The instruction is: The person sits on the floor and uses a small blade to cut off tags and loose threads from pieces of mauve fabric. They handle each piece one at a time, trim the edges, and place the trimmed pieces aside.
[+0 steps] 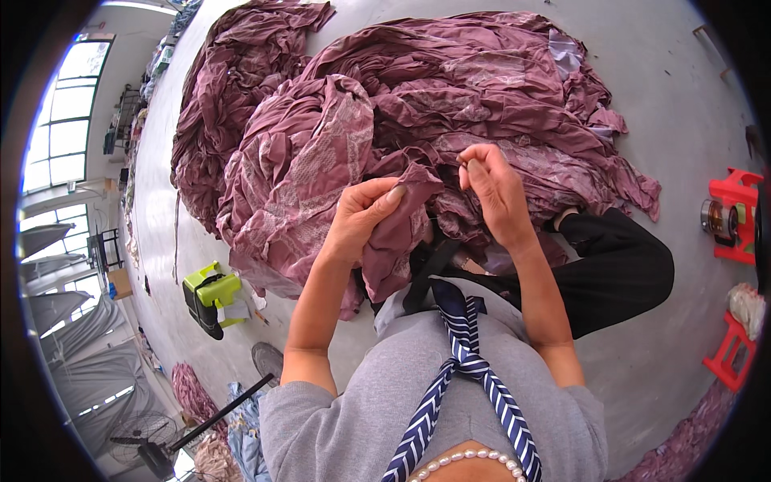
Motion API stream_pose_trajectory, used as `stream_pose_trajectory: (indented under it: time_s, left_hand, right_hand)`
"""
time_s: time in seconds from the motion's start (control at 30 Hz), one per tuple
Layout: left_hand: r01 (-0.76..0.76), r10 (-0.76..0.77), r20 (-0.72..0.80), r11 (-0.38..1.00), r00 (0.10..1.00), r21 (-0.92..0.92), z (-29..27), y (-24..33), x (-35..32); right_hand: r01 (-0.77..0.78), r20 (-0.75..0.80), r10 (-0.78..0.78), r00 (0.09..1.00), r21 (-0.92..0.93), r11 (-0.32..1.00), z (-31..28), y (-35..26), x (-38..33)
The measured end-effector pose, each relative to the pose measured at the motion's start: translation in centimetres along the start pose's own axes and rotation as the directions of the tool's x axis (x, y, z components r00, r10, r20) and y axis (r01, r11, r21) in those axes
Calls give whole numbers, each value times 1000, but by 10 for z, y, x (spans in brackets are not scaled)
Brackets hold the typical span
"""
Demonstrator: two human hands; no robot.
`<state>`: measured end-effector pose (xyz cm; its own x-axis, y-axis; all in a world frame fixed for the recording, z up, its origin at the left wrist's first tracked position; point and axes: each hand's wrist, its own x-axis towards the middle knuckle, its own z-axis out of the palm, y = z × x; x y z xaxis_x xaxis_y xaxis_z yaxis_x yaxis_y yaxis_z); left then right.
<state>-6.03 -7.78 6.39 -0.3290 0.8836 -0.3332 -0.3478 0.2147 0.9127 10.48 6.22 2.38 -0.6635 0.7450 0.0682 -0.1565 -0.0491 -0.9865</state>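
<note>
A large heap of mauve fabric (474, 88) with pale patterned bands is spread in front of me and reaches over my lap. My left hand (361, 213) pinches a corner of this fabric between thumb and fingers and holds it up, with a flap hanging below. Just to the right, my right hand (495, 191) is raised above the heap, thumb and fingertips pressed together. A tiny dark bit shows at those fingertips, too small to name. The two hands are a short distance apart.
A lime-green stool (215, 291) with a black item on it stands at the left. Red stools (732, 210) are at the right, one bearing a glass jar (715, 218). A black-poled fan (157, 456) and more fabric piles (247, 430) lie at the lower left.
</note>
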Motion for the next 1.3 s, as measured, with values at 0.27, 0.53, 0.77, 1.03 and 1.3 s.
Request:
stream_pose_trajectory:
  time_s: [0.27,0.53,0.77,1.03,1.3]
  left_hand:
    - [99,-87,71,976,994,-194,3,0,0]
    - [103,-98,54,990,994,-92,5,1,-2]
    - [93,-92,-19,993,996,68,-1,3,-2]
    - [-54,33,64,932,997,359,9,4,-2]
    - [-12,27,-39,939,999,343,7,6,-4]
  right_hand:
    - [96,40,-92,995,-111,989,16,-11,-7]
    - [174,-124,-193,973,-145,974,9,-12,-5]
    - [-124,57,115,992,206,971,-2,-10,1]
    - [-192,226,157,962,143,971,10,-12,17]
    - [-1,-104,-12,994,-130,992,-9,-13,12]
